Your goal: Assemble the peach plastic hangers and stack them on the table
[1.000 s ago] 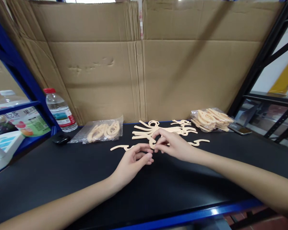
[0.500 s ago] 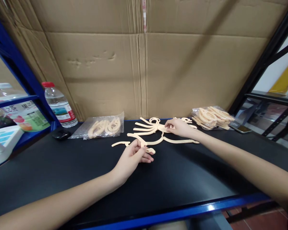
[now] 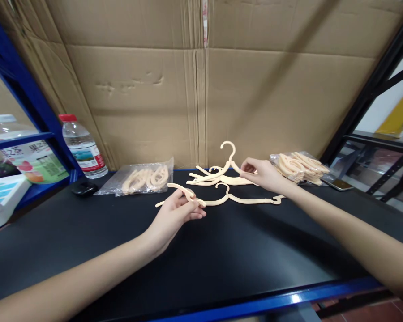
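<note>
- Left hand (image 3: 179, 208): grasps a pale curved piece (image 3: 179, 187) between thumb and fingers. The piece is above the black table (image 3: 221, 259), one end pointing up and to the left.
- Right hand (image 3: 262, 173): appears to pinch one arm of a tilted hanger (image 3: 225, 167). The hook stands upright above the hanger pile (image 3: 204, 180); the fingertip contact is partly hidden.
- Flat hanger (image 3: 251, 200): lies on the table in front of the pile, hook toward the cardboard (image 3: 137, 103). Its left part passes behind the left hand.
- Surroundings: one bag of pale parts (image 3: 147, 180) rests left of the pile; a second bag (image 3: 300, 166) rests to the right, just beyond the right hand.
- Step in hand (judged): handling the tilted hanger at the pile with the right hand while the left holds the curved piece.
- Next move (judged): calls for a secure right-hand pinch and clearance between the hanger's arms and the overlapping pieces, with the left-hand piece held clear.
</note>
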{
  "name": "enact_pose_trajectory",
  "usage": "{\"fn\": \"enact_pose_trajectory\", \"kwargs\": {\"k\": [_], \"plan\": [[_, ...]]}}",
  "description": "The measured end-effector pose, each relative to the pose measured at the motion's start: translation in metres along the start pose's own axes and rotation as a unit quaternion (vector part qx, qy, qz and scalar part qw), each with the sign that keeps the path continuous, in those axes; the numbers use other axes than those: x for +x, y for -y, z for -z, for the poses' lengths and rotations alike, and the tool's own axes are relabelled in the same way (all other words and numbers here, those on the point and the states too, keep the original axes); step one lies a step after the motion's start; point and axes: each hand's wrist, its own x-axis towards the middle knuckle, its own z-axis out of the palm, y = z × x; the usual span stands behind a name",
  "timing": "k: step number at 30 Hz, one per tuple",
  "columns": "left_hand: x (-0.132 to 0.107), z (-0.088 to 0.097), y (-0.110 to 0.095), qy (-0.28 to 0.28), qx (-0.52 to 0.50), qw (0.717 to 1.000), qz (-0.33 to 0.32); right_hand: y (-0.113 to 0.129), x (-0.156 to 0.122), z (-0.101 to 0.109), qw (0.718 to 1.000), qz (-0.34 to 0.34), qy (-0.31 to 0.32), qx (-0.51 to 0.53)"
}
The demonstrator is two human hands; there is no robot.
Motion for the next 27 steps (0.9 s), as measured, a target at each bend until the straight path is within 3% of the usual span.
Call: {"fn": "enact_pose_trajectory", "kwargs": {"k": [6, 15, 22, 27], "plan": [[0.006, 0.008, -0.007, 0.003, 0.018, 1.0, -0.005, 0.008, -0.03, 0.021, 0.999, 0.035, -0.001, 0.022], [0.016, 0.022, 0.012, -0.009, -0.048, 0.998, -0.026, 0.019, -0.063, -0.005, 0.995, 0.087, -0.028, 0.029], [0.012, 0.019, 0.011, 0.01, -0.057, 0.998, -0.03, 0.029, -0.071, -0.003, 0.992, 0.108, -0.064, 0.032], [0.006, 0.016, 0.004, -0.009, -0.009, 0.999, -0.039, 0.028, -0.072, -0.003, 0.99, 0.113, -0.077, 0.02]]}}
